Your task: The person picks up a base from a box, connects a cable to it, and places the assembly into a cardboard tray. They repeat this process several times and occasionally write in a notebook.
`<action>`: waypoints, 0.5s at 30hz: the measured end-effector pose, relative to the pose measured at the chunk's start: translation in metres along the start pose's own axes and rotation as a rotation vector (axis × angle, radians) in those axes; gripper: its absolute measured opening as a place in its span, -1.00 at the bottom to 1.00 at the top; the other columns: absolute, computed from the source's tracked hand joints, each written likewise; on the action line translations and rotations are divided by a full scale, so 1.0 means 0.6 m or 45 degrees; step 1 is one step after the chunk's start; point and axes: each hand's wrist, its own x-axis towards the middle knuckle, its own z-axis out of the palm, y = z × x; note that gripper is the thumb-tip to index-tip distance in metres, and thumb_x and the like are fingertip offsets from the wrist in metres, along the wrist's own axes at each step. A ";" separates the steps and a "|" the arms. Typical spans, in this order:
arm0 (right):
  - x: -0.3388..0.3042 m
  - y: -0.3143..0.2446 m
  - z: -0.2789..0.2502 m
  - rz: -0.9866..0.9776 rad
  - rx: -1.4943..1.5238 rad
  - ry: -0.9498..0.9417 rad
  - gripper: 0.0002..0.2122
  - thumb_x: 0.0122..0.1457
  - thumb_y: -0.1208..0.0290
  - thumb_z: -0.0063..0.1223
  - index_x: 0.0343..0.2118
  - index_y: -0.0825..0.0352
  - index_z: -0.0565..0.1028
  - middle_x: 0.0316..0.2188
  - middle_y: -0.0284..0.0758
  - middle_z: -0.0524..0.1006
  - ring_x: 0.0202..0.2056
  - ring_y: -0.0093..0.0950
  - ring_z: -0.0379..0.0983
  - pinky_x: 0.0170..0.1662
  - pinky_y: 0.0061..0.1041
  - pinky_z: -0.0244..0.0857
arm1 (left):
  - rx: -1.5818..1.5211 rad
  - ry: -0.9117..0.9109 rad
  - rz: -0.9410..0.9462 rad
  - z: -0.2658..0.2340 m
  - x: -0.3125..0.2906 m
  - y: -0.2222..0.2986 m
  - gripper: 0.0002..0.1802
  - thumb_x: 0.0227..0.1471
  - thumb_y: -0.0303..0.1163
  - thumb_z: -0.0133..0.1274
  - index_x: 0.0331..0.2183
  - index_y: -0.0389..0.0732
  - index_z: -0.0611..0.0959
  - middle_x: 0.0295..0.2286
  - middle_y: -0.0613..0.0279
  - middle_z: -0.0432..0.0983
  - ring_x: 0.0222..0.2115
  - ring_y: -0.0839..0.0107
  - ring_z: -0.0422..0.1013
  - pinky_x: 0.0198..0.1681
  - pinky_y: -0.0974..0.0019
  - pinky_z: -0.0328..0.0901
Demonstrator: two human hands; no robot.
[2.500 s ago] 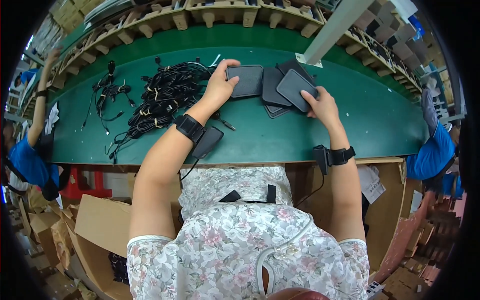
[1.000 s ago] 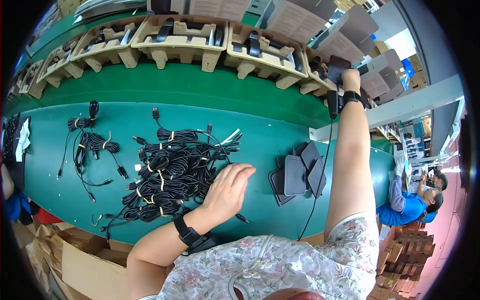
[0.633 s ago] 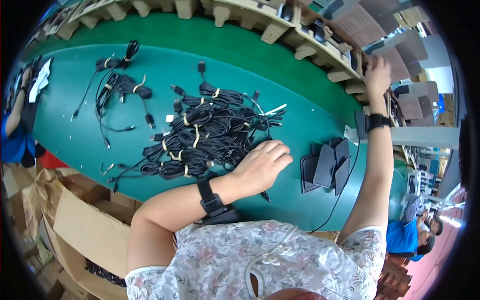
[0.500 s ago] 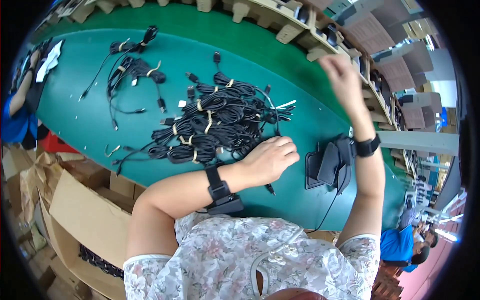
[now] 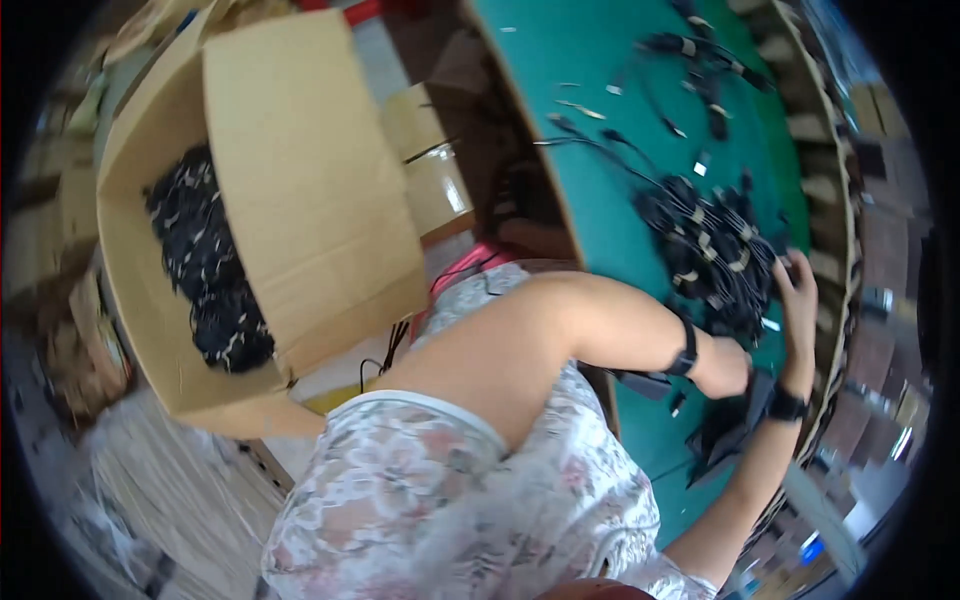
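Observation:
Bundled black cables (image 5: 705, 245), tied with pale bands, lie in a pile on the green table (image 5: 560, 70). My left hand (image 5: 722, 368) rests by the near end of the pile, its fingers curled in; whatever they hold, if anything, is hidden. At the pile's right edge is my right hand (image 5: 797, 295), with fingers apart and nothing plainly in them. Below my hands a black padded item (image 5: 722, 435) sits on the table, partly covered by my right forearm. Motion blurs the view somewhat.
To the left stands an open carton (image 5: 310, 180) holding several black cable bundles (image 5: 205, 260). More cables (image 5: 700, 75) lie farther up the table. Cardboard holders line the table's right side. Plastic-wrapped goods (image 5: 185, 500) are at the lower left.
The view has swung left, bringing the open carton into full sight. My right hand has come from the holders at the table's far side to the edge of the cable pile.

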 end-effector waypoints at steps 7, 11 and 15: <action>-0.099 -0.038 -0.087 0.184 1.111 0.301 -0.75 0.20 0.17 -0.12 -0.35 0.30 0.32 -0.65 -0.48 0.19 -0.63 -0.69 0.04 -0.52 -0.71 0.01 | -0.725 0.428 -0.333 0.002 0.013 0.007 -0.51 -0.12 -0.29 0.05 -0.17 -0.40 0.39 -0.38 -0.17 0.47 -0.44 0.10 0.48 -0.42 0.14 0.38; -0.194 -0.038 -0.136 0.277 1.311 0.315 -0.67 0.20 0.09 -0.16 -0.37 0.33 0.30 -0.71 -0.50 0.07 -0.66 -0.72 -0.05 -0.57 -0.71 -0.09 | -2.012 0.277 -0.419 -0.075 0.020 0.029 -0.47 -0.11 -0.30 0.09 -0.18 -0.46 0.33 -0.47 -0.14 0.47 -0.57 0.17 0.48 -0.54 0.20 0.39; -0.233 -0.097 -0.073 0.225 0.994 0.306 -0.65 0.22 0.13 -0.19 -0.31 0.42 0.32 -0.61 -0.47 0.25 -0.60 -0.73 0.09 -0.47 -0.78 0.01 | -2.225 0.689 -0.287 -0.069 0.059 0.004 -0.72 0.01 -0.40 -0.01 -0.30 -0.40 0.36 -0.57 -0.01 0.46 -0.72 0.27 0.42 -0.67 0.30 0.34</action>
